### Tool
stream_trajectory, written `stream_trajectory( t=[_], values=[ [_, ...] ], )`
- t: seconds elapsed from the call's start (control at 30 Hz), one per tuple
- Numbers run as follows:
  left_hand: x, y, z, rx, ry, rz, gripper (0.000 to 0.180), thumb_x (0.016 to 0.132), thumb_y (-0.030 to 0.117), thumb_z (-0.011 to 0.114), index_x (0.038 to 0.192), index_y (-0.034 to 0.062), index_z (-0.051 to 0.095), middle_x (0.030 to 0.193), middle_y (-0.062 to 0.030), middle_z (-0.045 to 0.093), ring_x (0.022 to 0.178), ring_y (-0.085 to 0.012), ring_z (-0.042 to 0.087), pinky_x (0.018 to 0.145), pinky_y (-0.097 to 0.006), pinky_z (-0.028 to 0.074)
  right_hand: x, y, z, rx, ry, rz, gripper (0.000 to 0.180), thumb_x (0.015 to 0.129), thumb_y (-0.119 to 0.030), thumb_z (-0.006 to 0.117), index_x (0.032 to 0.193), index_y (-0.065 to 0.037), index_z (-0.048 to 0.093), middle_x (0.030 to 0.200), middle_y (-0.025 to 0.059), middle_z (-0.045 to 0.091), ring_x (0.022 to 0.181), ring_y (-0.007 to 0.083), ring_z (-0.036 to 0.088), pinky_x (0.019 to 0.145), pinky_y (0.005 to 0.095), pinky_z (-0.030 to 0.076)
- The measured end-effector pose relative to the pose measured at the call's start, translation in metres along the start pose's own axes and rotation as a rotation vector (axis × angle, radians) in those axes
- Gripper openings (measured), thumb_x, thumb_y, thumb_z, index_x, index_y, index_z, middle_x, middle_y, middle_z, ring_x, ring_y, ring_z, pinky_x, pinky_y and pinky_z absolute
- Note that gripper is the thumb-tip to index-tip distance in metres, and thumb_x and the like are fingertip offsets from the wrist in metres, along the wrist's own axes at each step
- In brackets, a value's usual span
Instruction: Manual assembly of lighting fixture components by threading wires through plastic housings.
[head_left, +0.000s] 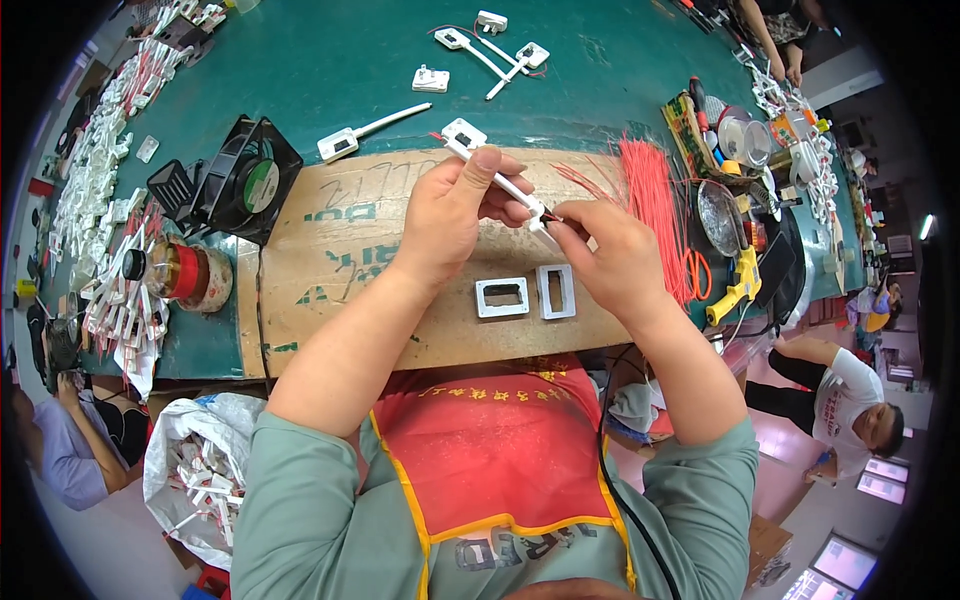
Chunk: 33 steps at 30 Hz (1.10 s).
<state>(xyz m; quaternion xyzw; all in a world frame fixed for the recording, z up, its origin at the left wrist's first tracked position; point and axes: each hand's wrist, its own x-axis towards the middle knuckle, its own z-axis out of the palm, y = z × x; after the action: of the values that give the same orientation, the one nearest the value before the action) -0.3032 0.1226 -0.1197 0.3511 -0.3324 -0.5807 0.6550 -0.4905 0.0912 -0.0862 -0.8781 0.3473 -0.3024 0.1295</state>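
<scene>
My left hand [448,212] is closed around a white plastic part [463,134] with a squarish head and a long narrow stem. The head sticks out past my thumb, with a dark piece set in it and a bit of red wire beside it. At the stem's lower end, my right hand [617,252] is closed in a pinch; a small dark tip shows at its fingertips, too small to name. Below the hands, two small rectangular frames, a pale one [501,312] and a similar one [570,292], lie on the cardboard sheet [340,330].
Similar white parts [340,145] lie farther back on the green table [330,60]. A black fan [250,180] and a jar [205,280] stand left. To the right are red wires [652,215], scissors [698,275] and a yellow-handled tool [742,285]. Other people sit around.
</scene>
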Motion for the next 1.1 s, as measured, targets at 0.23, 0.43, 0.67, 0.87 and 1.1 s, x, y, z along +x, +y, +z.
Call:
stream_trajectory(
  t=[0.23, 0.43, 0.67, 0.87, 1.1],
  values=[
    [-0.001, -0.001, 0.000, 0.048, -0.001, -0.013, 0.044, 0.097, 0.040, 0.049, 0.100, -0.0017, 0.061, 0.084, -0.0102, 0.065, 0.068, -0.0144, 0.062, 0.062, -0.026, 0.051, 0.005, 0.000, -0.003, -0.027, -0.056, -0.109, 0.010, 0.080, -0.014, 0.066, 0.086, -0.006, 0.066, 0.079, 0.0101, 0.065, 0.073, 0.0300, 0.063, 0.063, 0.0376, 0.050],
    [-0.004, 0.003, 0.000, -0.045, -0.219, -0.221, 0.046, 0.099, 0.043, 0.042, 0.098, 0.0012, 0.061, 0.066, -0.0080, 0.060, 0.052, -0.0112, 0.051, 0.049, -0.022, 0.042, 0.054, -0.007, -0.028, 0.389, -0.168, 0.308, 0.030, 0.087, -0.030, 0.063, 0.098, -0.002, 0.068, 0.078, 0.0079, 0.066, 0.071, 0.0152, 0.061, 0.065, 0.0305, 0.049],
    [-0.006, -0.002, 0.003, -0.127, -0.370, -0.283, 0.052, 0.100, 0.045, 0.033, 0.096, 0.0010, 0.060, 0.063, -0.0090, 0.058, 0.047, -0.0115, 0.047, 0.047, -0.022, 0.038, 0.075, 0.008, 0.002, 1.021, -0.458, 0.558, 0.025, 0.092, -0.023, 0.058, 0.100, -0.002, 0.068, 0.083, 0.0029, 0.064, 0.072, 0.0090, 0.058, 0.066, 0.0221, 0.047],
    [-0.006, -0.007, 0.006, -0.110, -0.359, -0.265, 0.052, 0.099, 0.046, 0.036, 0.094, 0.0000, 0.061, 0.060, -0.0067, 0.055, 0.050, -0.0114, 0.047, 0.047, -0.022, 0.037, 0.083, 0.012, 0.010, 1.061, -0.261, 0.646, 0.023, 0.090, -0.026, 0.059, 0.096, -0.005, 0.066, 0.079, 0.0001, 0.062, 0.068, 0.0077, 0.059, 0.061, 0.0208, 0.047],
    [-0.008, -0.009, 0.004, -0.114, -0.346, -0.299, 0.054, 0.100, 0.046, 0.034, 0.094, -0.0007, 0.061, 0.059, -0.0067, 0.055, 0.050, -0.0114, 0.047, 0.047, -0.023, 0.037, 0.095, 0.011, 0.012, 1.032, -0.211, 0.753, 0.024, 0.094, -0.027, 0.050, 0.097, -0.005, 0.059, 0.075, 0.0043, 0.061, 0.060, 0.0122, 0.058, 0.055, 0.0244, 0.047]
  ],
)
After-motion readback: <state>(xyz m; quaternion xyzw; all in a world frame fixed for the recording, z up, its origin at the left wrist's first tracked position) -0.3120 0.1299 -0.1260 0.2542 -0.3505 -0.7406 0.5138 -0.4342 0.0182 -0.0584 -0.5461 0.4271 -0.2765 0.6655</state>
